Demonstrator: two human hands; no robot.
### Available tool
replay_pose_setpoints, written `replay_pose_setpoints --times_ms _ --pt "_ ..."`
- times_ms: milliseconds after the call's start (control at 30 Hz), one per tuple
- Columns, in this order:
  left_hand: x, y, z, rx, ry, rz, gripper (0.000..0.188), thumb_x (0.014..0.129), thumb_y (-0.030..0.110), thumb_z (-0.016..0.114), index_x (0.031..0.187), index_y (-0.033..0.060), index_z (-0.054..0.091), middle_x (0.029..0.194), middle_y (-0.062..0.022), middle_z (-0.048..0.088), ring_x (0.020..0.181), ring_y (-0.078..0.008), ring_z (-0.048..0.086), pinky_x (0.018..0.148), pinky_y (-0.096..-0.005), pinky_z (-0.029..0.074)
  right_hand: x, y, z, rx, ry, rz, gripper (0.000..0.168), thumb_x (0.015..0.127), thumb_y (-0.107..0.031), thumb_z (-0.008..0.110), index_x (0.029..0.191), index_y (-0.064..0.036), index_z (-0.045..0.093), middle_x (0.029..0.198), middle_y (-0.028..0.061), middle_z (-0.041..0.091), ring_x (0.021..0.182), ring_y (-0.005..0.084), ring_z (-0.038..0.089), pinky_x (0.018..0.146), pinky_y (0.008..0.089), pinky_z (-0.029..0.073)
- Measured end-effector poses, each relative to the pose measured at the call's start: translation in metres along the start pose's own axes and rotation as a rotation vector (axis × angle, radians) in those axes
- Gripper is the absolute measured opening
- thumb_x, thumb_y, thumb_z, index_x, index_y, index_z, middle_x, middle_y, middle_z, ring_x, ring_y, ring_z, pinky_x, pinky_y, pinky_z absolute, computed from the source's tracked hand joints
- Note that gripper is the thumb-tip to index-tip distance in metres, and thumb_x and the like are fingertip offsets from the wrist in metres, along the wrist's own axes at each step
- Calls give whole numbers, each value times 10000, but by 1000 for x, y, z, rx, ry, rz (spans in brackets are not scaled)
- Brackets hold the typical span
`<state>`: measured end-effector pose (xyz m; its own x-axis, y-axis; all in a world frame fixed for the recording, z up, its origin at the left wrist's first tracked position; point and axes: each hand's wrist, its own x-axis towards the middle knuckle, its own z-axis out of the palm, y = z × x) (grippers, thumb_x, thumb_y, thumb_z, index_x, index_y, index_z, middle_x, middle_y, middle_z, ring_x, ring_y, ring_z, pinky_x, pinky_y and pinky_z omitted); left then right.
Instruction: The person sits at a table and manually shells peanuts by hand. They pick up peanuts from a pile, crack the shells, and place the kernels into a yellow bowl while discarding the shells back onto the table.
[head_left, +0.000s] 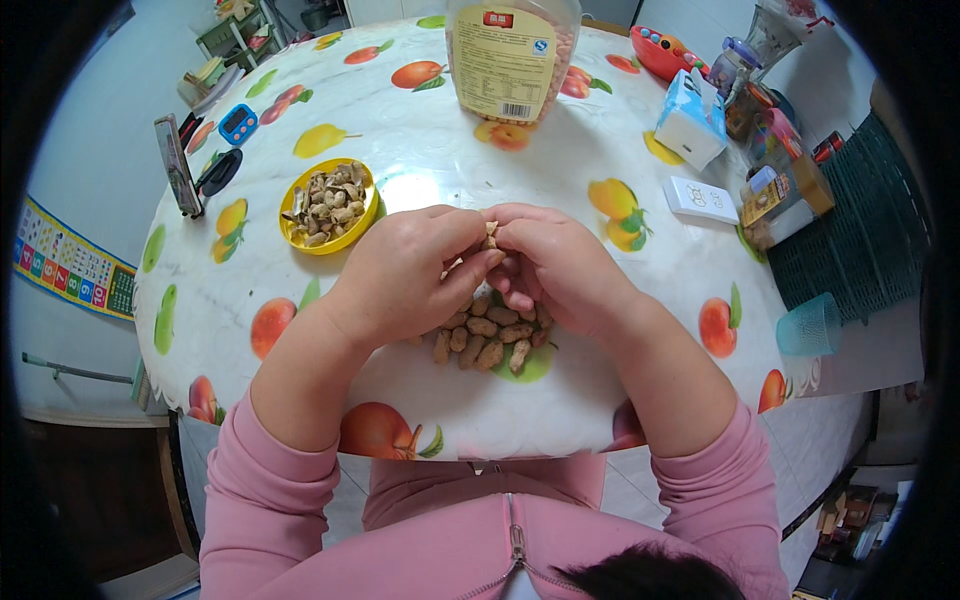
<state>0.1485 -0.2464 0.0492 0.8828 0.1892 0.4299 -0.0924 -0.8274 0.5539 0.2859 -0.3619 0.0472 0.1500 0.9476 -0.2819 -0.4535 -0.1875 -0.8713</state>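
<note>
Between the fingertips of my left hand (424, 270) and my right hand (559, 262) is a peanut in its shell (490, 236), mostly covered by the fingers. Both hands meet over a pile of unshelled peanuts (484, 330), which lies on the tablecloth and is partly hidden beneath them. To the left of my left hand stands a round yellow bowl (337, 246) filled with peanut shells (330, 202). Beyond my hands, a large clear plastic jar (504, 60) with a yellow printed label holds many pale pinkish pieces.
A fruit-patterned tablecloth (420, 157) covers the table. On the left stand a propped phone (176, 165) and a blue timer (238, 124). Along the right are a tissue pack (690, 120), a white box-shaped device (701, 200), a red dish (660, 56), a teal cup (810, 326) and a dark green basket (855, 225).
</note>
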Motion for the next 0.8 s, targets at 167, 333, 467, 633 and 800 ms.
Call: replay_pose_setpoints --times_ms 167,333,467,633,800 --pt "1 3 -5 -248 -39 -233 225 892 194 596 764 11 568 614 -24 476 571 -120 439 510 -278 358 -1 -3 1 29 -16 34 134 870 -102 451 875 -20 558 729 40 519 559 78 456 416 211 356" --pt "0 -4 -13 -300 -5 -354 257 908 230 594 770 13 594 625 33 478 572 -64 428 505 -239 344 -3 -5 -2 46 -1 80 156 852 -72 449 957 -4 541 741 33 498 579 73 443 418 201 331" --pt "-5 -27 -34 35 276 -473 287 892 268 618 765 11 615 631 -5 515 574 -87 468 527 -264 393 -5 -7 0 42 40 -7 192 811 -20 454 982 29 526 821 59 505 619 82 454 455 208 360" --pt "-4 -34 -51 350 298 -698 275 867 267 638 863 -1 574 683 -68 567 603 -151 523 562 -304 431 -3 -4 -7 224 94 -45 225 753 40 436 958 82 519 885 104 502 654 136 480 534 230 422" --pt "-1 -20 -25 171 464 -368 236 860 161 596 1042 38 510 710 -68 543 579 -145 501 558 -304 421 7 -39 -32 312 71 -40 241 730 54 441 954 106 513 930 148 533 752 189 525 654 241 483"
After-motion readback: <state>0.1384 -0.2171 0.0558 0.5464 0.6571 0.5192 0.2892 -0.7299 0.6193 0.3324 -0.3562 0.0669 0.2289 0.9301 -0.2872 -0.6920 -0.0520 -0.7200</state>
